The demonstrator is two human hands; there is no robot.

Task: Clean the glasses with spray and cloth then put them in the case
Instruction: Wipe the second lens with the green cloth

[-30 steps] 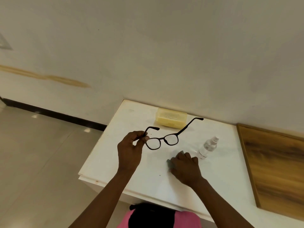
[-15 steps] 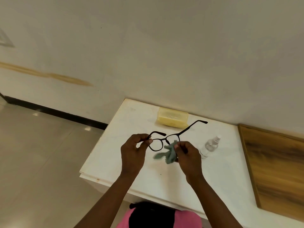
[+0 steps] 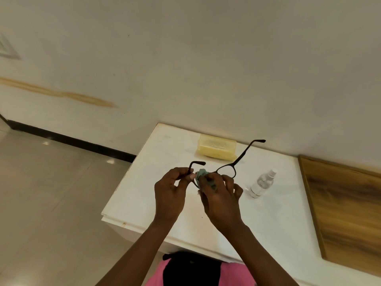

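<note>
Cloth (image 3: 203, 176) now on the left lens, both hands gripping glasses (image 3: 226, 168) above white table (image 3: 144, 182) by wall (image 3: 206, 69)

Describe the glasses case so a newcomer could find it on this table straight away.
Start at the white table standing against the pale wall. Along its far edge, by the wall, lies a translucent yellow rectangular plastic case, closed and flat on the top. It is the only yellow, box-shaped thing there; the clear spray bottle with a white nozzle lies further right, and the black-framed glasses are held above the table.

One glasses (image 3: 226, 167), one cloth (image 3: 203, 176), one spray bottle (image 3: 261, 183), one case (image 3: 217, 147), two hands.
</note>
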